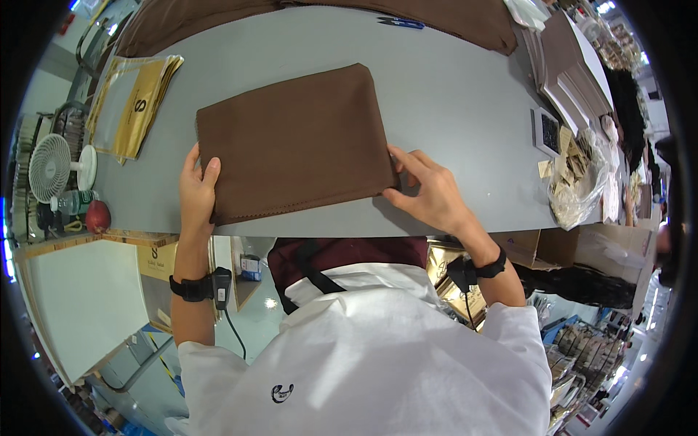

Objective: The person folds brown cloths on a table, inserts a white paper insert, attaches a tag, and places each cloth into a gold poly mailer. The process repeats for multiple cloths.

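A folded brown cloth point(297, 144) with a zigzag-cut edge lies in front of me, tilted up slightly to the right on the grey table point(452, 98). My left hand point(199, 188) grips its left side, thumb on top and fingers behind the edge. At the lower right corner is my right hand point(428, 185), its fingertips against the cloth's right edge and the thumb just below the corner. Whether those right fingers pinch the fabric is hard to see.
More brown cloth point(218, 22) lies along the far edge, near blue thread snips point(402, 23). Gold-and-clear packaging bags point(133, 109), a white fan point(52, 166) and a red object point(98, 217) are at left. Stacked boards point(572, 71), a small black-topped box point(547, 132) and a plastic bag of tags point(578, 174) stand right.
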Demonstrator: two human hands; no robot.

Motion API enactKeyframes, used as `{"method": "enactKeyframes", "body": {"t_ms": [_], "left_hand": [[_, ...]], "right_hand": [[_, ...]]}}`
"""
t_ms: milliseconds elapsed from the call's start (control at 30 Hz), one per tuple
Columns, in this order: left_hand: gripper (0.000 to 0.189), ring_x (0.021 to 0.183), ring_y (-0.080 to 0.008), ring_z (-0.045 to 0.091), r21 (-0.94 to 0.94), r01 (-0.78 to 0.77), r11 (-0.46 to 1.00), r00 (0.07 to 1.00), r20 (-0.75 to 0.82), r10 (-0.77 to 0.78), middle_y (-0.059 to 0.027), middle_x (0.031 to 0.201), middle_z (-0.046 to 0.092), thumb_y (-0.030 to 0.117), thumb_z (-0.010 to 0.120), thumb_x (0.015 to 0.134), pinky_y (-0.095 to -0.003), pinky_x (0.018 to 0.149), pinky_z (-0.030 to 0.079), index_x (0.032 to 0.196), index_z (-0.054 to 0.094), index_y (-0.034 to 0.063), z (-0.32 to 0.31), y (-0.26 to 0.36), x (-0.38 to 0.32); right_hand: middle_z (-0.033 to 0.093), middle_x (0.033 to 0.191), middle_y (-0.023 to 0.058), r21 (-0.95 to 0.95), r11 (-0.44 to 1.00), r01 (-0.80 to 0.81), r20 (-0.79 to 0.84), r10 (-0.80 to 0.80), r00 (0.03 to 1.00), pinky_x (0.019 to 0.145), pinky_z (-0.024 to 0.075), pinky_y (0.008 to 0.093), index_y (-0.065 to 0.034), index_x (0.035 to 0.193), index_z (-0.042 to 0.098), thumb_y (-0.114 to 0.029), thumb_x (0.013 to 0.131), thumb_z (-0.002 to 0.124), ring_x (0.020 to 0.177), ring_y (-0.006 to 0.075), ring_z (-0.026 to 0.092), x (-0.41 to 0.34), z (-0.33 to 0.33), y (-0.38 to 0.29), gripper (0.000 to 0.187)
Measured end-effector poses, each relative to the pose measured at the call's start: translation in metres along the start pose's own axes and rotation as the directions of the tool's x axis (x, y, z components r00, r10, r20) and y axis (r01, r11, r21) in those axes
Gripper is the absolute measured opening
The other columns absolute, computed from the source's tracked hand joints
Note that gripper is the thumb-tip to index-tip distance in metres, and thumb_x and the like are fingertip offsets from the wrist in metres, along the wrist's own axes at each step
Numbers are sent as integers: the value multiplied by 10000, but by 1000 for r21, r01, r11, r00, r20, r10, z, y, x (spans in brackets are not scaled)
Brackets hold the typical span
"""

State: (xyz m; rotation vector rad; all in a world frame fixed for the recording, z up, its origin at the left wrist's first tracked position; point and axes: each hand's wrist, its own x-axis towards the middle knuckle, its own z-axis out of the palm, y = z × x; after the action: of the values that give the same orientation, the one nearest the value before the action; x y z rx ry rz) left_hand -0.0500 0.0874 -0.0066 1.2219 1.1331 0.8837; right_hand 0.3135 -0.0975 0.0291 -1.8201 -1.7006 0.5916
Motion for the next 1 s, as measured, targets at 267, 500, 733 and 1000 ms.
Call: {"method": "enactKeyframes", "body": {"t_ms": [267,500,733,1000], "left_hand": [[631,792,-124,642,502,-155,851,960,-128,250,-110,1043,715,131,728,976,-288,725,521,1525,439,14,-7,5,-7],[607,586,-113,431,739,-291,608,904,4,428,-96,919,664,126,771,922,-272,602,399,1470,529,32,-4,13,-6],[526,1301,-358,497,916,-385,112,828,289,480,-191,1467,500,224,617,1022,-477,1074,402,1514,511,73,-6,12,-3],[594,1549,-410,267,914,-401,56,883,370,287,-240,1675,291,270,425,1099,-562,1233,202,1636,293,56,-14,-1,13]], "right_hand": [[650,959,26,-396,874,282,-39,-323,946,629,561,385,-105,1182,744,-218,882,762,802,235,676,5,20,0,321],[684,1245,85,-271,896,351,-47,-377,925,841,564,403,-57,1218,711,-364,986,694,1055,291,670,60,-1,9,385],[541,1514,123,-515,787,341,-10,-403,915,1138,412,476,-28,1459,534,-563,1023,551,1401,306,495,134,24,36,690],[599,1461,136,-472,848,241,51,-247,968,1076,469,472,-49,1369,647,-498,1005,621,1285,347,595,111,-31,60,578]]}}
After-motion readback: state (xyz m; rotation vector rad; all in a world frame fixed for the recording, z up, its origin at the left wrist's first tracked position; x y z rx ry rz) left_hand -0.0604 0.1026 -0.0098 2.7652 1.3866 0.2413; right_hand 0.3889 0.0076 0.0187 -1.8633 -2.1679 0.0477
